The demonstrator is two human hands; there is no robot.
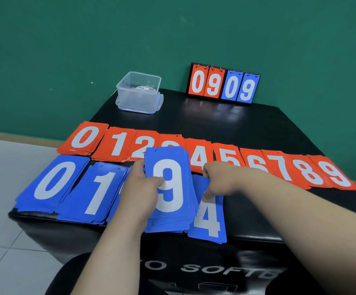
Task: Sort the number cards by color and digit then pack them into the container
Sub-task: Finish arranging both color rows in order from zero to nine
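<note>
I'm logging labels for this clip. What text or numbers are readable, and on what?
"0 9 0 9": flip scoreboard, red then blue.
"0 1 2", "4 5 6 7 8 9": red card row; fourth digit mostly hidden.
"0", "1": blue piles.
"4": blue card held by right hand.
"9": blue stack in left hand.
"O SOFTB": black box front, cut off.

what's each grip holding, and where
The left grip holds the stack of blue number cards topped by a 9 by its left edge; the right grip pinches the blue 4 card near its top edge.
</note>
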